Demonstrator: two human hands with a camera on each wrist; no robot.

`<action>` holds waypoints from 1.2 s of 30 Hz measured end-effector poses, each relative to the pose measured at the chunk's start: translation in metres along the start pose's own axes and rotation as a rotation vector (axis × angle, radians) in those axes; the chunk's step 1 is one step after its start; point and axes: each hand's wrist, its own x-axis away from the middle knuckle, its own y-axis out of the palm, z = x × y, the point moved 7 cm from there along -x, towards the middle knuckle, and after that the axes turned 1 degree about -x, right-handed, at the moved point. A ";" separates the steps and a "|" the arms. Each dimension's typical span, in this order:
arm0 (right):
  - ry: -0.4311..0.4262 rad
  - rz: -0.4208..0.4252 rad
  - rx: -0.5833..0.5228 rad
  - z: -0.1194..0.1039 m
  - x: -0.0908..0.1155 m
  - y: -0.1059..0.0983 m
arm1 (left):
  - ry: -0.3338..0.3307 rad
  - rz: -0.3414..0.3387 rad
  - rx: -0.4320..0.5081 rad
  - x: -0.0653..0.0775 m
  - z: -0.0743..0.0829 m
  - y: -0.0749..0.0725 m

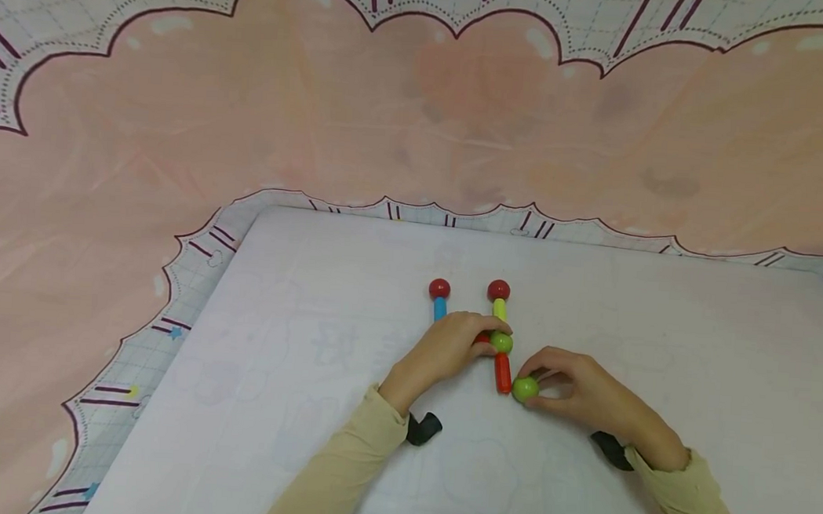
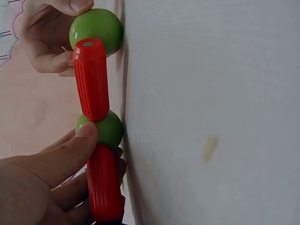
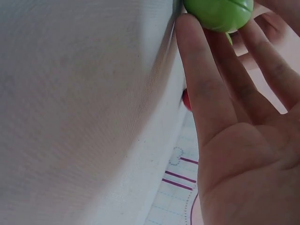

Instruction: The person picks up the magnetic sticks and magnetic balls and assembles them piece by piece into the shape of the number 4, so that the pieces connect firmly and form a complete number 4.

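Observation:
My left hand (image 1: 448,346) pinches a green ball (image 1: 501,342) that joins several rods; its thumb presses on that ball (image 2: 110,130) in the left wrist view. One red rod (image 1: 503,373) points from the joint toward me, its grey-tipped end free, and a second red rod (image 2: 104,185) lies under my left fingers. A yellow rod (image 1: 499,308) runs from the joint to a red ball (image 1: 498,290). To the left, a blue rod (image 1: 440,308) carries another red ball (image 1: 439,289); its lower end is hidden. My right hand (image 1: 576,389) holds a loose green ball (image 1: 526,389) beside the free rod end.
The pieces lie on a white tabletop (image 1: 662,327). Beyond its far edge hangs a peach cloth (image 1: 406,115) with a scalloped, striped border. Black wrist straps (image 1: 424,429) show at both sleeves.

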 end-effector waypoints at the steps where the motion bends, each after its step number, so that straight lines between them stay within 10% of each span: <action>1: -0.001 -0.005 0.001 0.000 0.000 0.001 | -0.002 -0.001 0.003 0.000 0.000 0.000; 36: -0.003 -0.015 -0.069 -0.003 -0.002 0.018 | -0.042 0.023 0.064 -0.003 -0.006 0.000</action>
